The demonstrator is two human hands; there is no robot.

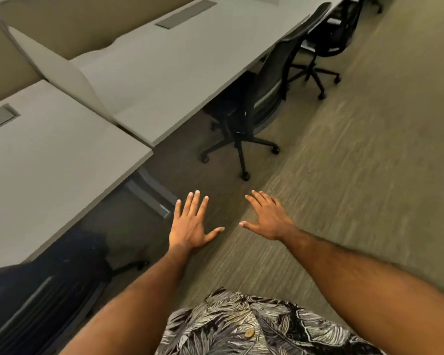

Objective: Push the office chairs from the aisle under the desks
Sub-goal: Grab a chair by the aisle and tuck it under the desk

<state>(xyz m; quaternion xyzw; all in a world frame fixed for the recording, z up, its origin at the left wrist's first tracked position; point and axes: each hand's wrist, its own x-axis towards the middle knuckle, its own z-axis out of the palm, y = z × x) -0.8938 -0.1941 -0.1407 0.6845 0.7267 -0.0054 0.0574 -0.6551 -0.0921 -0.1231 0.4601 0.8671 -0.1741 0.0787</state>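
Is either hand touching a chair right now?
No, the left hand and right hand are both open with fingers spread, held over the carpet short of the nearest chair.

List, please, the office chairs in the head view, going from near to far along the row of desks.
Near chair under the desk at lower left → middle chair pushed in at the long desk → far chair standing out in the aisle.

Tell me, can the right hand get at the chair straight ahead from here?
Probably not yet. The right hand hangs open over bare carpet, well short of the chair. Nothing blocks the way; a few steps forward should do it.
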